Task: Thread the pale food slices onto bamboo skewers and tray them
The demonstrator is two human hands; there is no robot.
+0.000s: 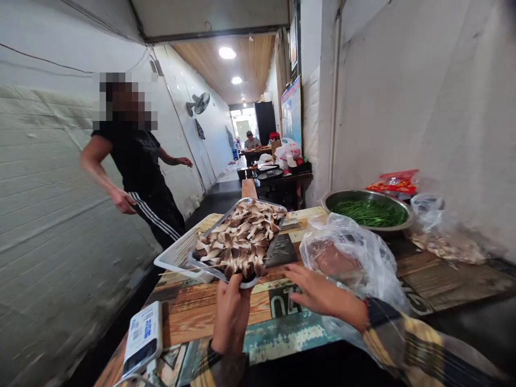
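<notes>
A clear plastic tray (193, 262) heaped with sliced brown-and-white mushrooms (242, 236) sits ahead of me, overlapping a white plastic bin (171, 257) with thin wooden skewers (189, 247) in it. My left hand (233, 307) is closed at the tray's near rim, thumb on top; its fingertips are hidden underneath. To the right, my right hand (322, 293) is open with fingers stretched out, over the table and holding nothing. Just beyond it lies a crumpled clear plastic bag (363, 252) with something pinkish-brown inside.
A metal bowl (327, 203) of green stalks stands at the back right, beside a red package (397, 181) and another plastic bag (447, 242). A white boxlike device (142, 338) lies on the patchwork table (193, 317). At left stands a person (135, 161); another sits far back.
</notes>
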